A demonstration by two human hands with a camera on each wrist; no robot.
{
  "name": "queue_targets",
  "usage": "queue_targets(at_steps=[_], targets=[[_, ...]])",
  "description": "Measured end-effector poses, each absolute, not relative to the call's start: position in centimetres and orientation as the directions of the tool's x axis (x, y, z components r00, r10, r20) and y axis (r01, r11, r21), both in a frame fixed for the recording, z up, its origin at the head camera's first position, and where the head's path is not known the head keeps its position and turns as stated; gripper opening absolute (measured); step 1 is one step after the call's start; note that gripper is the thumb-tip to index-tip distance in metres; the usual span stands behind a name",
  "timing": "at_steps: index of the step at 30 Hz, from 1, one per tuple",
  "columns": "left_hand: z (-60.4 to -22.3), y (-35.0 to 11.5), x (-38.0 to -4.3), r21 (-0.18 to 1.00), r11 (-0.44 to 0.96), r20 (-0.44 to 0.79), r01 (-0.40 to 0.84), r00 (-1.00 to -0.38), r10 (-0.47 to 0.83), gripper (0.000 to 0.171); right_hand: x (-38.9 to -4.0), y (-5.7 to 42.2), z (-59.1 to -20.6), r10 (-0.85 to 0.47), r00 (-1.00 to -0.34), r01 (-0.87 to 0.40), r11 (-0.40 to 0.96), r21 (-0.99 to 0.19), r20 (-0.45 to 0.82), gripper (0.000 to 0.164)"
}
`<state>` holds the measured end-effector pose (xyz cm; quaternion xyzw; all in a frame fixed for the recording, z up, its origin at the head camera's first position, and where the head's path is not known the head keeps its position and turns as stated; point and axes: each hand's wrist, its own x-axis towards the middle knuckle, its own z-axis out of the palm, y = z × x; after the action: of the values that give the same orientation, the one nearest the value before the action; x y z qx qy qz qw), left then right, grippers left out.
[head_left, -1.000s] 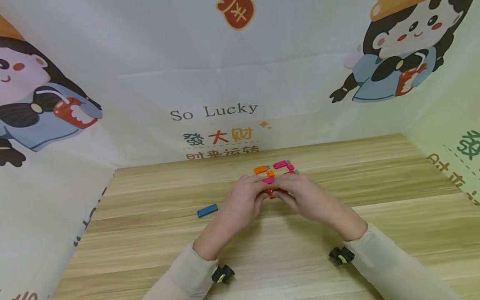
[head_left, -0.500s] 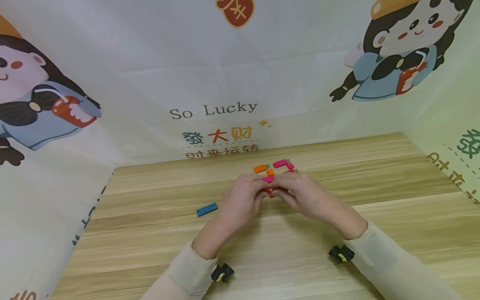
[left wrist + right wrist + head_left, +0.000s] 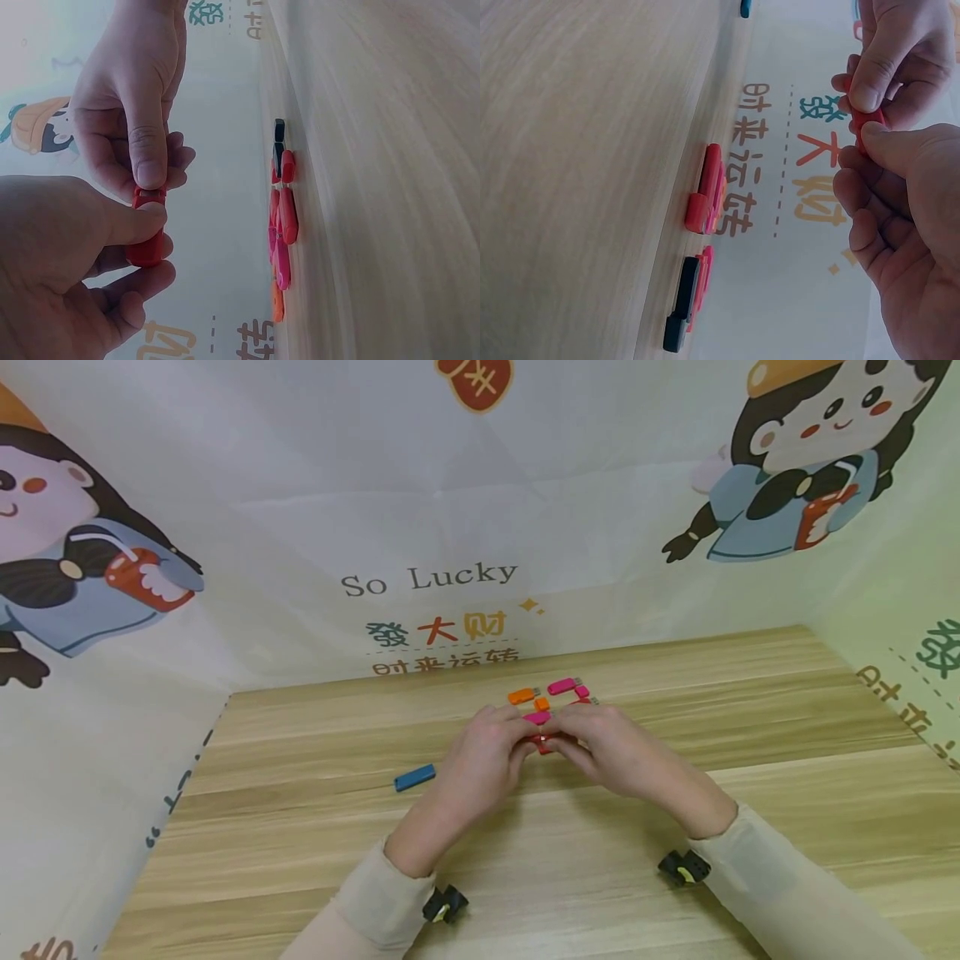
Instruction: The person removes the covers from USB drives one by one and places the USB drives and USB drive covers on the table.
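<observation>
A red USB flash drive (image 3: pixel 145 253) is held up off the table between both hands. My left hand (image 3: pixel 480 756) pinches its body between thumb and fingers. From the other end, my right hand (image 3: pixel 618 752) pinches the drive's red end piece (image 3: pixel 150 196), perhaps a cap. Only a sliver of red shows between the fingertips in the head view. Just beyond the hands lie a pink flash drive (image 3: pixel 537 718), an orange flash drive (image 3: pixel 522 696) with an orange cap (image 3: pixel 542 703), and another pink drive (image 3: pixel 562 686) with a pink cap (image 3: pixel 582 692).
A blue flash drive (image 3: pixel 415 777) lies apart, left of my left wrist. The wrist views show a black flash drive (image 3: pixel 685 289) with a separate black piece (image 3: pixel 674 334), and another red drive (image 3: pixel 711 169). A printed cloth (image 3: pixel 300 543) stands behind the wooden table (image 3: pixel 300 827).
</observation>
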<state>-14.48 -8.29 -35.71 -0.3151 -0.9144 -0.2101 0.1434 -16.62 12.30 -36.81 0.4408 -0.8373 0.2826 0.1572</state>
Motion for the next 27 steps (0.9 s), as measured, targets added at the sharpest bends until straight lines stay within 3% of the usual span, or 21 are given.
queue_targets(at_steps=[27], targets=[[-35.14, -8.85, -14.53, 0.289, 0.751, 0.4, 0.594, -0.788, 0.469, 0.007, -16.53, 12.47, -36.15, -0.632, -0.608, -0.792, 0.517, -0.324, 0.48, 0.019]])
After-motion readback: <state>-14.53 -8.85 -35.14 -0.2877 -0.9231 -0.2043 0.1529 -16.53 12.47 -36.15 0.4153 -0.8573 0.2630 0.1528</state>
